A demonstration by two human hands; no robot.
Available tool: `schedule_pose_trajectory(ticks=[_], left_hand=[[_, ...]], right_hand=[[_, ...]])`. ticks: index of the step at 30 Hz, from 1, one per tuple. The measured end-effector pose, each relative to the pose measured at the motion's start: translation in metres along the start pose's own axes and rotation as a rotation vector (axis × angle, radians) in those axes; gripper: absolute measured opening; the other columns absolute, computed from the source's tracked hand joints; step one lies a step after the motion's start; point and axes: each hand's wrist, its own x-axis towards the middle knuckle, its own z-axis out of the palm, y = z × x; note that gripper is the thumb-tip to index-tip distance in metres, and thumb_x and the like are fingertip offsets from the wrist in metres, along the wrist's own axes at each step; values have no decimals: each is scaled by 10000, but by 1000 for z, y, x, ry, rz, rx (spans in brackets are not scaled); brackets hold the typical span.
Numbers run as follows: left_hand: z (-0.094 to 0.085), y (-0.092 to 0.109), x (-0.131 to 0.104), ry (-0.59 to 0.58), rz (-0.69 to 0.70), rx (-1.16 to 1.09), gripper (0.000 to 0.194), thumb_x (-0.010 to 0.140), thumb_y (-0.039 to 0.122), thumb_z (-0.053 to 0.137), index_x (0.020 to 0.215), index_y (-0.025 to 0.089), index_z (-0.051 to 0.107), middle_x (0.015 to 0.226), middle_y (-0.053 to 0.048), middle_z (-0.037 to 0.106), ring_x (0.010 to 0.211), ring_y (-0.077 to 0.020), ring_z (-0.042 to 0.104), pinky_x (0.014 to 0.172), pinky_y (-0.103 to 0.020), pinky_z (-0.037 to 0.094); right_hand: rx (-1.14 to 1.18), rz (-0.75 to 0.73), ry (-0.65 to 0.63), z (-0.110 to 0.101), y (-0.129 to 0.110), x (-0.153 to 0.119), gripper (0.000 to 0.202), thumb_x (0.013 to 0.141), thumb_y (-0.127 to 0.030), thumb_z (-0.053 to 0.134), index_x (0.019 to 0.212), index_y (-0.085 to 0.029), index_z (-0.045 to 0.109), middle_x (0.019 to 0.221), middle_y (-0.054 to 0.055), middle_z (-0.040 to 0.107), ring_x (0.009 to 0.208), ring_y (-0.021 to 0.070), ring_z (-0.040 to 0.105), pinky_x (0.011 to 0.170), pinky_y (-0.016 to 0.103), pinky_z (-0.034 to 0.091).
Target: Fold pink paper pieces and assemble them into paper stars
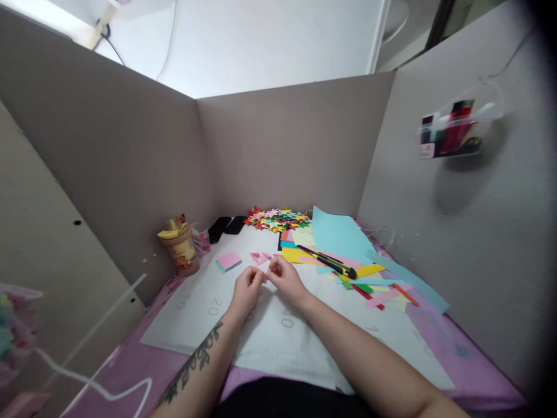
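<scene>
A small piece of pink paper [264, 278] is pinched between both hands above the white sheet. My left hand [247, 287] is closed on its left side, and my right hand [285, 277] grips it from the right, fingertips nearly touching. Just beyond them lie folded pink paper pieces [260, 258]. To the left sits a stack of pink and blue paper squares [228, 262]. Right of the hands, a black and yellow cutter [333, 263] rests on coloured paper. A pile of multicoloured folded stars [278, 219] stands at the back.
Coloured strips [369, 290] and a large light blue sheet [342, 235] cover the right side. A yellow and brown cup [181, 249] and two black objects [220, 230] stand at the back left. Grey panels [291, 148] surround the table; a clear holder [456, 130] hangs on the right one.
</scene>
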Motion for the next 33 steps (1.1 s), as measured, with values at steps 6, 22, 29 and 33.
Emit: schedule_pose_trajectory(ticks=[6, 22, 29, 33], left_hand=[[-2, -7, 5, 136, -11, -64, 260, 812, 363, 470, 666, 158, 537, 610, 10, 529, 598, -124, 497, 587, -228, 386], [1, 0, -2, 30, -16, -42, 169, 780, 317, 506, 727, 166, 562, 564, 35, 527, 524, -110, 494, 534, -219, 376], [-4, -12, 4, 217, -83, -101, 182, 766, 348, 524, 771, 167, 540, 602, 28, 526, 532, -111, 516, 532, -219, 403], [-3, -13, 6, 245, -63, -117, 261, 771, 406, 518, 844, 159, 553, 711, -11, 580, 642, -136, 566, 603, -246, 450]], right_hand=[[105, 37, 66, -13, 0, 10, 145, 663, -236, 574, 715, -189, 448, 612, -47, 451, 548, 101, 424, 516, 220, 342], [-4, 32, 13, 0, -6, -3, 44, 668, -166, 514, 707, -177, 531, 641, -27, 520, 604, 120, 487, 576, 231, 378], [114, 101, 57, -10, 0, 6, 128, 608, -196, 566, 715, -183, 497, 603, -49, 462, 543, 101, 428, 524, 217, 340], [104, 121, 29, -14, 5, 7, 135, 606, -207, 571, 710, -183, 490, 601, -53, 462, 543, 100, 434, 523, 217, 342]])
